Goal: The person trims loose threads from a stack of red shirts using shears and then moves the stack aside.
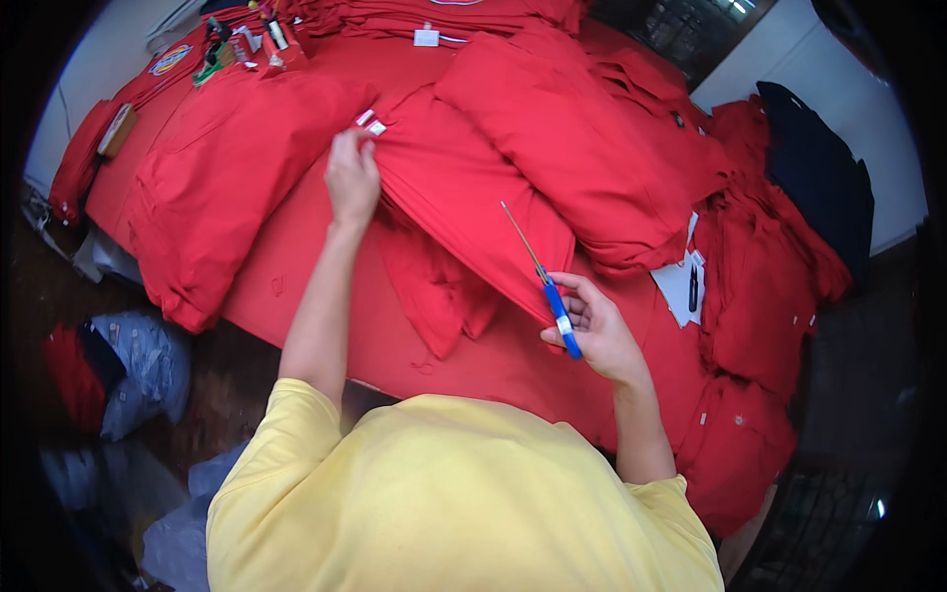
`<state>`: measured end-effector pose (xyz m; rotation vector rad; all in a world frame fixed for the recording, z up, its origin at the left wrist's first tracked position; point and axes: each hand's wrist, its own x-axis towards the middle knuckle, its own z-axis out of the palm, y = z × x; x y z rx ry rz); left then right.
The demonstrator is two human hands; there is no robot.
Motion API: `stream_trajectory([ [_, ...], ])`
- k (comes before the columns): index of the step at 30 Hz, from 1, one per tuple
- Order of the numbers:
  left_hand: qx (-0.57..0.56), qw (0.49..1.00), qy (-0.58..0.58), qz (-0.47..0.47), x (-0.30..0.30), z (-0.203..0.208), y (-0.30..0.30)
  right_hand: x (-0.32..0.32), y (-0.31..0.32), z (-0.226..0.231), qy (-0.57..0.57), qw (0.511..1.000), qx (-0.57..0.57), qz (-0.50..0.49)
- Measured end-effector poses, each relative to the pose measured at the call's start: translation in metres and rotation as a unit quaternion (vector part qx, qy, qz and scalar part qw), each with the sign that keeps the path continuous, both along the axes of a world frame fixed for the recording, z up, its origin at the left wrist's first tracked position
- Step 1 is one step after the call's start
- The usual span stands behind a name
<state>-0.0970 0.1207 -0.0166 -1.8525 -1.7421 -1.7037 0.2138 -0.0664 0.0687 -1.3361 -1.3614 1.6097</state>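
Note:
A red garment [464, 178] stretches across the middle of the table, its edge running from my left hand down toward my right. My left hand [353, 180] is closed, fingers pinched on the garment's upper left end beside a small white label [371, 122]. In my right hand [599, 331] is a slim blue-handled tool [560, 314] with a white band and a long thin metal end. That end points up and to the left, over the garment. Edge-on as it is, I cannot tell the tool's exact kind.
Piles of red garments lie left [217, 187] and right [592, 158] on the red-covered table [296, 286]. White paper with a black pen [693, 290] rests at the right. Beyond is dark cloth [814, 178]. Small tools [261, 39] stand far left; bagged clothes [148, 370] sit below.

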Motion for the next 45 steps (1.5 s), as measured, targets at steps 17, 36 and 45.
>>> stream_trajectory([
  [17, -0.028, 0.997, -0.022, 0.074, -0.063, -0.059, 0.015, -0.038, -0.035, -0.128, 0.152, 0.967, 0.094, -0.18],
  [36, -0.333, 0.898, 0.252, 0.137, -0.064, -0.048, -0.027, -0.033, -0.032, -0.13, 0.14, 0.964, 0.125, -0.186],
  [45, -0.436, 0.839, 0.139, 0.295, -0.107, -0.067, -0.234, -0.034, -0.034, -0.128, 0.119, 0.967, 0.131, -0.186],
])
